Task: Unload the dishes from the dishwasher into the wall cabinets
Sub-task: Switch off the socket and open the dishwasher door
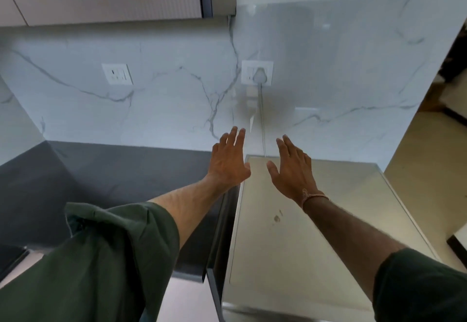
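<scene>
Two bare hands, left hand [230,162] and right hand [294,173], held out apart, fingers straight, gripping nothing, above the back-left corner of the silvery flat-topped box appliance [290,240], presumably the dishwasher, likely free to take dishes; none visible, beige wall cabinet [121,5] upper left.

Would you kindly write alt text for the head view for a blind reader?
The left hand and right hand reach forward, open and empty, over a dark counter and the steel appliance top beside it. A marble wall stands behind.
</scene>
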Demonstrator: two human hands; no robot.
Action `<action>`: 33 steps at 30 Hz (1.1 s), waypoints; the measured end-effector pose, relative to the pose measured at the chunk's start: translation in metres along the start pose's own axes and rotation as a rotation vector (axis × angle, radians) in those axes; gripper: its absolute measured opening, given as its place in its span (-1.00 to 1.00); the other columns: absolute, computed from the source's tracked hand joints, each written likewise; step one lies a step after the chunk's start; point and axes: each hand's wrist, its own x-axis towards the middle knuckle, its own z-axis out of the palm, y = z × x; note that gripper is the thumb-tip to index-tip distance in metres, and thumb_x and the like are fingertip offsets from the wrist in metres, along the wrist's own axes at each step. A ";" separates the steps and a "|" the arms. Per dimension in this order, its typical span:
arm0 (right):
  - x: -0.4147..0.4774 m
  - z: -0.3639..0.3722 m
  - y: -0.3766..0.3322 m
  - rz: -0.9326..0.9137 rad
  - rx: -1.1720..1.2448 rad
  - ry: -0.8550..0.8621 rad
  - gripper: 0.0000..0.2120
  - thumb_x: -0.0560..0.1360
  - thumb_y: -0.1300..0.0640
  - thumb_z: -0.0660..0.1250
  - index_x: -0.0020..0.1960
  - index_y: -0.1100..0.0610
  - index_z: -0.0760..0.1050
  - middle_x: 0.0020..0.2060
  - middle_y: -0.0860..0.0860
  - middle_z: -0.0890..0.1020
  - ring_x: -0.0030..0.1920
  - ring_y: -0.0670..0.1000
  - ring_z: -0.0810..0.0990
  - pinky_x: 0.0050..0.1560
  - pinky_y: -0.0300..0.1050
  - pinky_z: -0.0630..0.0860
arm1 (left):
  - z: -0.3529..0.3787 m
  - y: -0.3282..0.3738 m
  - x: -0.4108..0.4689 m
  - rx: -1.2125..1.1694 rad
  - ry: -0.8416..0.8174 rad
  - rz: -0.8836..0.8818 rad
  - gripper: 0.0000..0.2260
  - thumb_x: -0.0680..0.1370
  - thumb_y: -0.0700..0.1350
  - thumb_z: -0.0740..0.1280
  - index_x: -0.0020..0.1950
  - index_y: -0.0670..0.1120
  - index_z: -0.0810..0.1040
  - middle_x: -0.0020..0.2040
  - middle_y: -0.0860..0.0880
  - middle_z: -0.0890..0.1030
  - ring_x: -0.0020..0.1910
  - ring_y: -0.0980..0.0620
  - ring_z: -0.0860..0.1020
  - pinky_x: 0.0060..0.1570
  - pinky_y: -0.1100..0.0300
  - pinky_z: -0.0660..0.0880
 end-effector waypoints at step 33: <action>0.296 0.050 0.046 -0.080 0.121 0.102 -0.49 0.53 0.05 0.34 0.42 0.14 0.29 0.42 0.11 0.39 0.37 0.16 0.42 0.44 0.08 0.23 | 0.044 -0.030 0.296 0.029 0.110 -0.013 -0.22 0.34 0.00 0.51 0.49 -0.04 0.24 0.63 0.01 -0.03 0.33 -0.14 0.33 0.34 -0.03 0.31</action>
